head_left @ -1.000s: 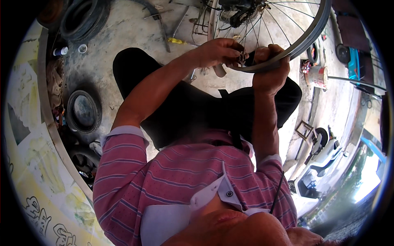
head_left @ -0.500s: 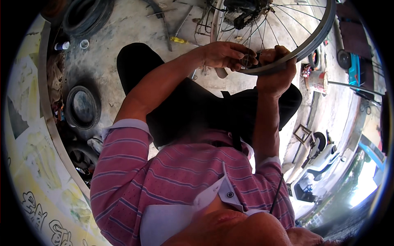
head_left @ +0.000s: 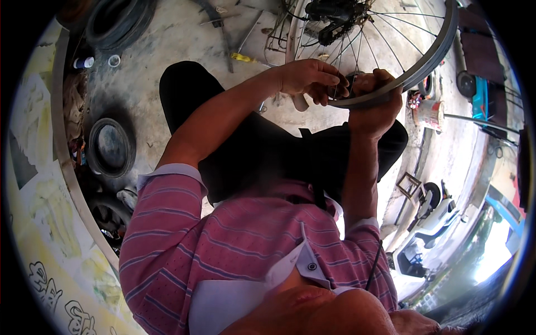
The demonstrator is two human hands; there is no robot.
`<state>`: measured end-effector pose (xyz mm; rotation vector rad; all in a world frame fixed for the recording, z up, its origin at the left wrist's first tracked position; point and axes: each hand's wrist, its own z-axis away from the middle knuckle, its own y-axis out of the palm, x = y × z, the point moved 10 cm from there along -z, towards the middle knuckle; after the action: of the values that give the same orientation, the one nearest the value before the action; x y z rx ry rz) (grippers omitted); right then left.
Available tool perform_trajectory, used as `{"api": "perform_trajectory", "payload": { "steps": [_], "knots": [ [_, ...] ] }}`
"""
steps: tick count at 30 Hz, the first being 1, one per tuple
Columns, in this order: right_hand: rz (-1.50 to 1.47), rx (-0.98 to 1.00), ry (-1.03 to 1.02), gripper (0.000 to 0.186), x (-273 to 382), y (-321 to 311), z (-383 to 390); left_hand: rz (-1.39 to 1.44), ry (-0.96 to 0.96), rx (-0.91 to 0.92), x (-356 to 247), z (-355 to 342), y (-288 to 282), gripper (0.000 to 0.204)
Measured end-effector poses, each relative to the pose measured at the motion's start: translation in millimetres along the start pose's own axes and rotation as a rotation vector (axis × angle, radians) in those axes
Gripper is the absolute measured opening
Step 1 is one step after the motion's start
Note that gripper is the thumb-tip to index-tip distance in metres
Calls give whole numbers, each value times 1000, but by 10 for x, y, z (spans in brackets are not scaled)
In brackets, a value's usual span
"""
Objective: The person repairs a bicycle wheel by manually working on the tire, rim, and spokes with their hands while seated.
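Note:
A bicycle wheel with thin metal spokes point(head_left: 382, 53) stands in front of me, its grey rim point(head_left: 430, 60) curving down to my hands. My right hand point(head_left: 382, 103) is wrapped round the lower rim, with its fingers over the inner side. My left hand point(head_left: 312, 79) is at the rim's lowest part, just left of the right one. Its fingers are bent together beside the spokes at a small dark spot, and what they pinch is hidden. The dark hub with its gear parts point(head_left: 335, 14) is at the top of the view.
A yellow-handled tool point(head_left: 243, 57) lies on the concrete floor beyond my left forearm. Several tyres point(head_left: 111, 146) lie at the left. To the right are a bucket point(head_left: 430, 111) with a long rod across it, a small wooden frame point(head_left: 409, 186) and a white scooter point(head_left: 427, 240).
The rim and both hands have shifted slightly down in the view. My left fingers have bent a little further downward, and my right hand keeps its grip on the rim.

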<state>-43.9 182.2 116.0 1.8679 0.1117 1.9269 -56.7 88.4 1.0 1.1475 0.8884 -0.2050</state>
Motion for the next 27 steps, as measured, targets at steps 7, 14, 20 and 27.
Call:
{"api": "perform_trajectory", "payload": {
  "steps": [7,14,20,27],
  "knots": [
    [19,35,-71,51,-168,-106,23,-913,1,-337,-418,33,-135,35],
    [36,52,-124,50,-370,-182,57,-1096,41,-444,-398,-29,-319,38],
    [22,77,-156,53,-385,-156,68,-1147,-125,-413,-270,-14,-368,52],
    [32,45,-176,53,-356,-143,82,-1059,25,-480,-207,-121,-368,40]
  ]
}}
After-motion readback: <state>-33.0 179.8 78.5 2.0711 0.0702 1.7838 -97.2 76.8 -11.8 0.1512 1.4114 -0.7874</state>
